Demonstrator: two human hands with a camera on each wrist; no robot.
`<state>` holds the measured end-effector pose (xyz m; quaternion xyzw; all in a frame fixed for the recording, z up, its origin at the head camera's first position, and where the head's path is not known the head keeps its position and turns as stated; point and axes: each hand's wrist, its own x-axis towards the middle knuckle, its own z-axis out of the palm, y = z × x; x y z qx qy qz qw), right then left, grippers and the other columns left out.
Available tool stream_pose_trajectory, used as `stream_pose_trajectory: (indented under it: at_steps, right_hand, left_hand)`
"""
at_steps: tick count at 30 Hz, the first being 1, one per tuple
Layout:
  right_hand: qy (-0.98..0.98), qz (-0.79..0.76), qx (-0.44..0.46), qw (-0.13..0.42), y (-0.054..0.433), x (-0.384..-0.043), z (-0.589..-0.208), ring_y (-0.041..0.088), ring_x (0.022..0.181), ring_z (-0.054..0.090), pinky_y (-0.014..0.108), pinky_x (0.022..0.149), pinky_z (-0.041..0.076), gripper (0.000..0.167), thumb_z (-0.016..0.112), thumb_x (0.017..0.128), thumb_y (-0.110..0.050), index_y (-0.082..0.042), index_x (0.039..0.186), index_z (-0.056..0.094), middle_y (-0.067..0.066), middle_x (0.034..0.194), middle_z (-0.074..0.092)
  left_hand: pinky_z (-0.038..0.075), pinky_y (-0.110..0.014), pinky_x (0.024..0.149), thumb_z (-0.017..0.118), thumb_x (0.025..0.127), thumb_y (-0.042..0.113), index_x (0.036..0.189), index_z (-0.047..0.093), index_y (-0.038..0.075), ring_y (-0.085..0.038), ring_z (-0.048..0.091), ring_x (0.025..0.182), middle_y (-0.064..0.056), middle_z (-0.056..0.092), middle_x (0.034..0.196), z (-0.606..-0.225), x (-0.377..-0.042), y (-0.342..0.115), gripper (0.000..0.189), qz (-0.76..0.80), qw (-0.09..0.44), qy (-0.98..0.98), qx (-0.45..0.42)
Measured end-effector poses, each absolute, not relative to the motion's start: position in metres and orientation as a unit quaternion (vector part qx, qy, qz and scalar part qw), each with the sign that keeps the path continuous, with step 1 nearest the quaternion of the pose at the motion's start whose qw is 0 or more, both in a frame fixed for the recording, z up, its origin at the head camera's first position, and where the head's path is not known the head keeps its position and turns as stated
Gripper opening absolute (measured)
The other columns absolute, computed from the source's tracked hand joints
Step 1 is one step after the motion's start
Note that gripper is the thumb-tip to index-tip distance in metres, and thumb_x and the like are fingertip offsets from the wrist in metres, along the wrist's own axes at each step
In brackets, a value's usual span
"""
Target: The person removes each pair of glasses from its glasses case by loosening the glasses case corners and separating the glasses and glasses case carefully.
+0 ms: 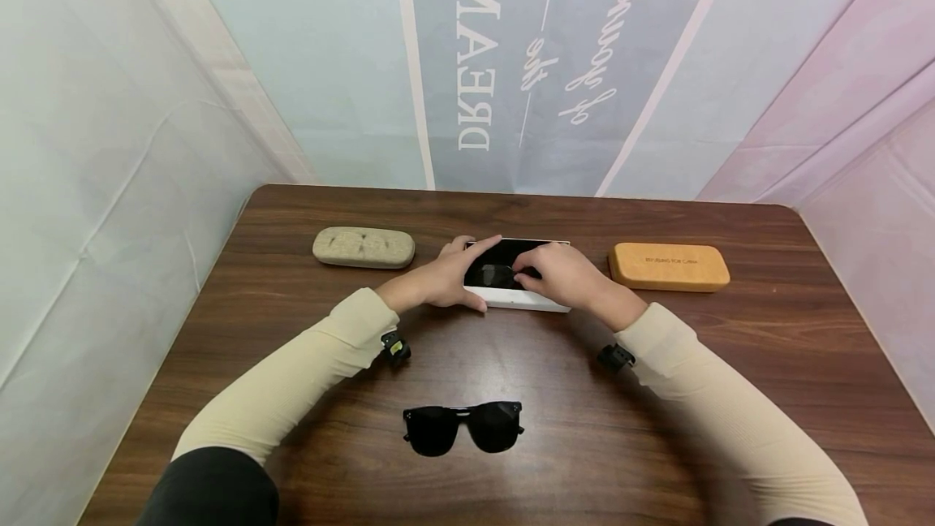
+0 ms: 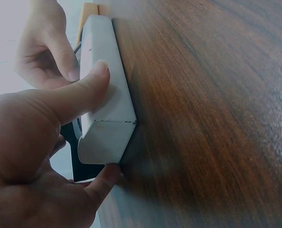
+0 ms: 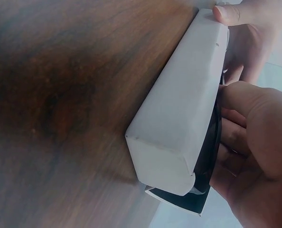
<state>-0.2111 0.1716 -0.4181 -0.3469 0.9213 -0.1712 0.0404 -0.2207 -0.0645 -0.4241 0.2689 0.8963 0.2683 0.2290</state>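
Note:
A white glasses case (image 1: 527, 299) with a black inside lies open on the wooden table. My left hand (image 1: 441, 276) grips its left end; in the left wrist view the thumb lies along the front wall of the white case (image 2: 113, 102) and a fingertip is at the end's lower edge. Inside the case is a pair of dark-lensed glasses (image 1: 493, 275). My right hand (image 1: 566, 276) pinches the glasses near the middle, at the opening. In the right wrist view the right hand (image 3: 264, 128) partly hides the glasses.
Black sunglasses (image 1: 463, 427) lie on the table (image 1: 351, 453) nearer to me. To the left is a beige fabric-like case (image 1: 363, 247); a yellow-orange case (image 1: 669, 268) sits to the right. A printed cloth (image 1: 351, 88) hangs behind the table.

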Motion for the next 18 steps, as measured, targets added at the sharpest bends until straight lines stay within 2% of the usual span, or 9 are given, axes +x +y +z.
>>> stream_pose_trajectory:
  at_steps: [18]
  right_hand:
    - [0.920, -0.173, -0.350, 0.034, 0.1699, -0.2142, -0.4142, 0.021, 0.091, 0.070, 0.041, 0.079, 0.057, 0.019, 0.068, 0.098, -0.012, -0.002, 0.112, 0.075, 0.010, 0.107, 0.074]
  left_hand:
    - [0.032, -0.053, 0.114, 0.086, 0.084, 0.031, 0.165, 0.014, 0.029, -0.040, 0.018, 0.150, -0.021, 0.014, 0.164, -0.4247, -0.2211, -0.0648, 0.109, 0.270, 0.225, 0.898, 0.266]
